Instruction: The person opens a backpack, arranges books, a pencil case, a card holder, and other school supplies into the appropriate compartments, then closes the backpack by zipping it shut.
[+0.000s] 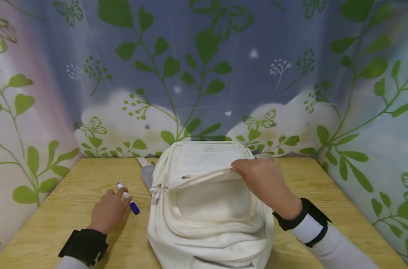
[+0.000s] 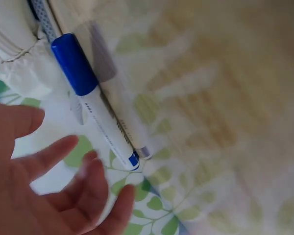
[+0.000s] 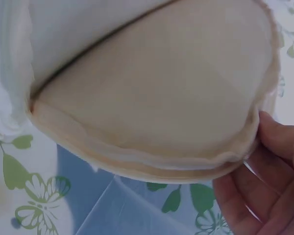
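Observation:
A white backpack (image 1: pixel 210 239) lies on the table with its front pocket (image 1: pixel 214 201) unzipped. My right hand (image 1: pixel 268 183) pinches the upper right edge of the pocket's flap, thumb on one side and fingers on the other. In the right wrist view the flap's pale lining (image 3: pixel 161 93) hangs wide, and the right hand (image 3: pixel 269 181) grips its rim. Left of the bag lies a marker (image 2: pixel 100 115) with a white barrel and a blue cap. My left hand (image 1: pixel 110 207) hovers over it; in the left wrist view the left hand (image 2: pixel 63 181) has loosely spread fingers, apart from the marker.
The wooden table (image 1: pixel 73 186) runs under everything. A leaf-and-butterfly patterned curtain (image 1: pixel 177 82) encloses the back and both sides. A grey strap part (image 1: pixel 147 175) sticks out behind the bag's left side, and a zipper pull (image 1: pixel 186 177) sits above the pocket.

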### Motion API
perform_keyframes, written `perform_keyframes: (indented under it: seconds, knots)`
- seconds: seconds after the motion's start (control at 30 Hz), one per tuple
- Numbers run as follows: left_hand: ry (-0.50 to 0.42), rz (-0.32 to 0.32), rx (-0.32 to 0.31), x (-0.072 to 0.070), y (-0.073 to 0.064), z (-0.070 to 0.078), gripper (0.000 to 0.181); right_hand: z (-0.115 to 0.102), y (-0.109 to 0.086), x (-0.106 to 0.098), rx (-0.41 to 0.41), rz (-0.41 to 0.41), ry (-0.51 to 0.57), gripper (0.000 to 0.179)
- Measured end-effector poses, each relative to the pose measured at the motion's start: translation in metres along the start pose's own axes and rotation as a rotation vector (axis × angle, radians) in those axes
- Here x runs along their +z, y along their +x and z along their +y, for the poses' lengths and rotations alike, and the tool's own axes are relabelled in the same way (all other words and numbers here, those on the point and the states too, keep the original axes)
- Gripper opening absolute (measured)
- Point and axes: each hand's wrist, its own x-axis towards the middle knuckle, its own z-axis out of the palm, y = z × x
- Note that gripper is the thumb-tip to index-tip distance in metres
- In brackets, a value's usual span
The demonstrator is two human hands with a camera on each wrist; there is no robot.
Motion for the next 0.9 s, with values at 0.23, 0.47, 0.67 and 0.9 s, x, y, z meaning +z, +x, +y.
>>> perform_keyframes:
  seconds: [0.23, 0.47, 0.67, 0.9]
  knots:
    - [-0.037, -0.274, -0.050, 0.003, 0.008, -0.001, 0.015, 0.008, 0.016, 0.007, 0.033, 0.031, -0.019, 0.011]
    - [-0.160, -0.170, 0.094, -0.005, 0.002, -0.011, 0.006, 0.005, 0.012, 0.007, 0.070, 0.024, 0.000, 0.013]
    - [-0.245, 0.107, 0.367, -0.040, -0.015, -0.012, 0.013, 0.004, 0.009, 0.008, 0.077, 0.049, 0.004, 0.012]
    - [-0.198, 0.353, 0.834, -0.070, -0.031, 0.049, 0.039, 0.002, 0.008, 0.013, 0.076, 0.085, -0.014, 0.008]
